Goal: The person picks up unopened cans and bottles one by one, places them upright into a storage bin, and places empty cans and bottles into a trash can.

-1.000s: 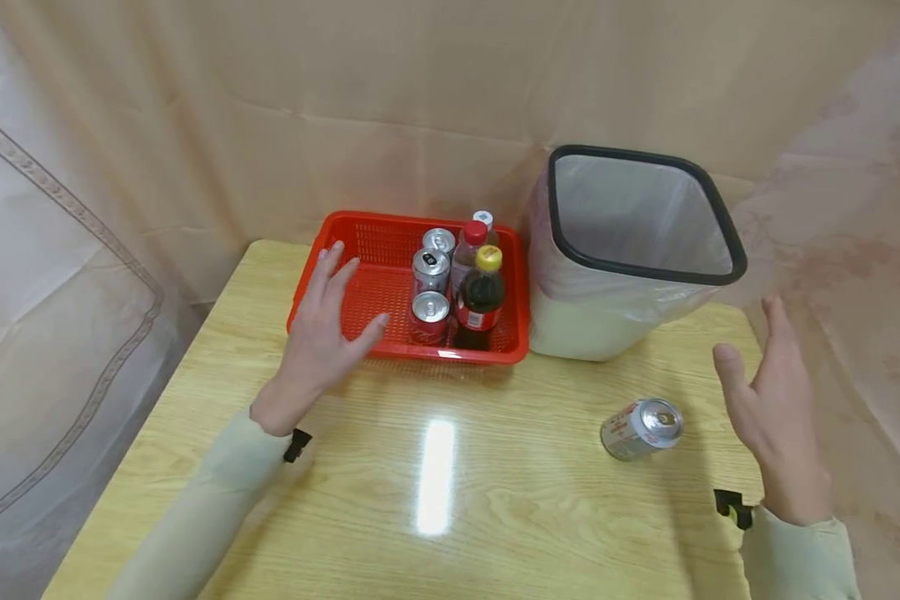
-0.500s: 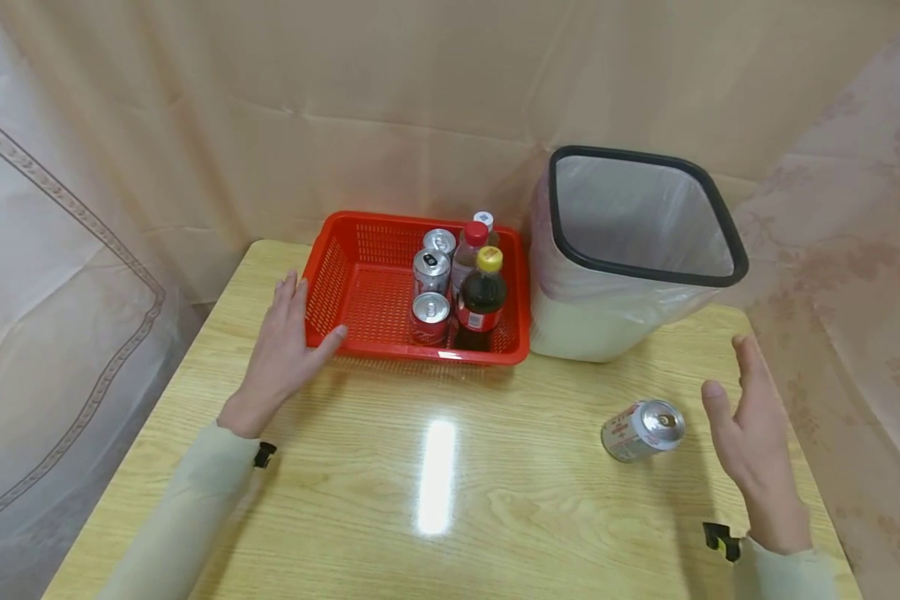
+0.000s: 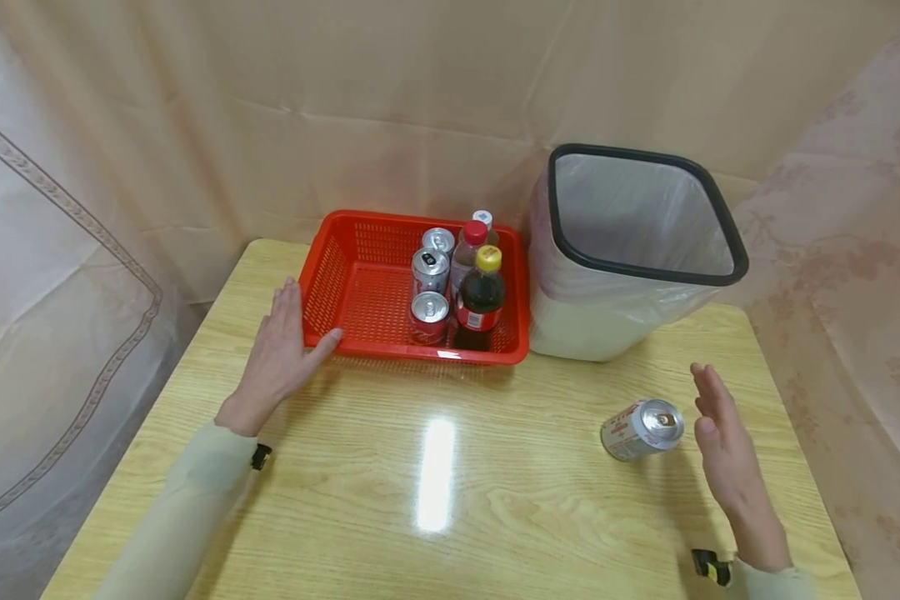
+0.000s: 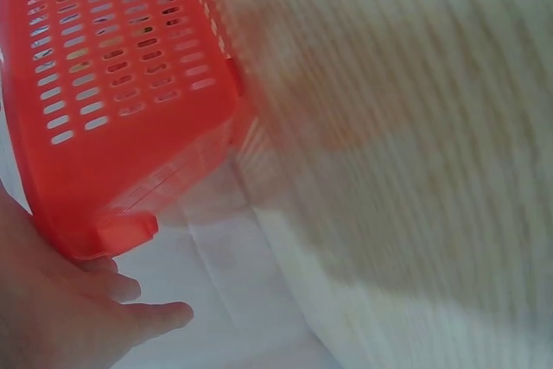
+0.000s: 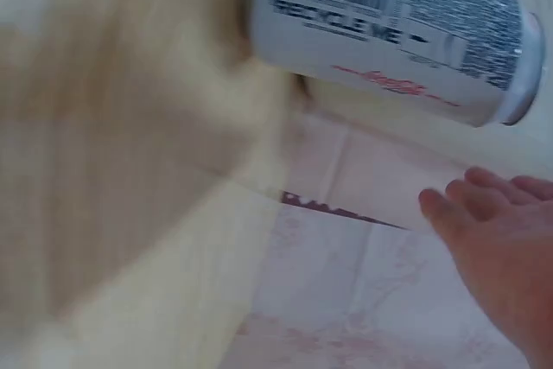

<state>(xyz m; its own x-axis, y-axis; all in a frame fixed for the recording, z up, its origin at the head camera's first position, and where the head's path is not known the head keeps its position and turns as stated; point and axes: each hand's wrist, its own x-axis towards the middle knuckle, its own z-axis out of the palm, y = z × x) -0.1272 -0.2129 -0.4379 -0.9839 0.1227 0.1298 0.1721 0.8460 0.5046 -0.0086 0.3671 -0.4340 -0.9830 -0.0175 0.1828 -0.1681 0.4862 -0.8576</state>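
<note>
At the left front corner of a red plastic basket is my left hand, its fingers extended along the left side and its thumb at the front rim. The left wrist view shows those fingertips right by the rim of the slotted basket wall. A silver-white drink can with printed text stands upright on the table. Just to its right, my right hand is held with straight fingers and grips nothing. In the right wrist view the can is apart from the fingers.
Inside the basket's right half stand several cans and bottles, among them a dark cola bottle with a yellow cap. A lined bin with a black rim stands right of the basket. Curtains enclose the wooden table.
My left hand has come down and left, from over the basket to its left front corner. My right hand has moved down and left, closer to the can, with its fingers drawn together.
</note>
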